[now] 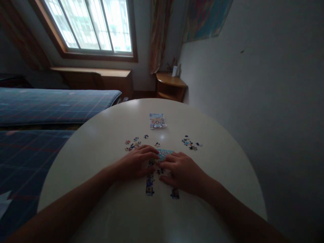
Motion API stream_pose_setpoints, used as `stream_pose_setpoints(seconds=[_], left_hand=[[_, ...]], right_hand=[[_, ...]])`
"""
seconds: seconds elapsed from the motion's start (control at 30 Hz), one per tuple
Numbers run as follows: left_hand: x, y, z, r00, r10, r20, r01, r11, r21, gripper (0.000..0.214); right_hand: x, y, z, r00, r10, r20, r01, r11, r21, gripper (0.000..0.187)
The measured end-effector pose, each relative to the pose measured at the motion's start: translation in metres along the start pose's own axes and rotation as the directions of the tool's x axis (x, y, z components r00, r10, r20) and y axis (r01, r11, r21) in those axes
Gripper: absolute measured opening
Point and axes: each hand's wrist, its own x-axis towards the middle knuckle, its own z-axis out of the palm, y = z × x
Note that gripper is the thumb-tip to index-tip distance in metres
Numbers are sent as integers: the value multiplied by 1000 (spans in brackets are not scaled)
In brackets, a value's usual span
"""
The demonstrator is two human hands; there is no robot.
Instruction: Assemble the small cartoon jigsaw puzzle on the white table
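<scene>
A partly joined jigsaw puzzle (165, 154) lies on the round white table, teal along its far edge, with a dark blue strip of joined pieces (150, 185) running down its left side. My left hand (138, 161) rests over the puzzle's left edge, fingers stretched out and thumb apart. Across from it, my right hand (181, 168) touches the right part, fingers slightly bent and thumb apart. Between the hands sits a small puzzle piece (160, 171). Near my right wrist are dark joined pieces (175, 193). The hands hide part of the puzzle.
Loose puzzle pieces lie in a left group (132, 146) and a right group (189, 143). Farther back on the white table (113, 216) is a printed picture sheet (157, 121). A plaid-covered bed (50, 104) stands left, a wall (265, 101) right.
</scene>
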Motion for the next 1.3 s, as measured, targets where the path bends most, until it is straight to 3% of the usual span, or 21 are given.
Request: stream_pose_setpoints(seconds=[0.17, 0.5, 0.9, 1.13, 1.23, 1.3], left_hand=[[0, 2, 0, 999, -3, 45, 3, 1000, 12, 25], [2, 6, 5, 999, -24, 21, 23, 998, 61, 20], [6, 16, 7, 999, -35, 32, 35, 999, 26, 7], [8, 16, 11, 999, -29, 26, 30, 998, -60, 3], [7, 16, 12, 999, -40, -13, 38, 992, -118, 6], [6, 16, 11, 990, -121, -74, 108, 981, -161, 4]], right_hand=[[-2, 5, -5, 999, 35, 10, -36, 998, 58, 20], [0, 4, 0, 999, 44, 11, -44, 995, 87, 8], [3, -1, 4, 987, 161, 13, -161, 967, 196, 9], [3, 0, 5, 990, 139, -11, -133, 965, 225, 12], [3, 1, 4, 986, 165, -29, -145, 927, 346, 7], [3, 1, 2, 971, 236, -41, -187, 854, 485, 7]])
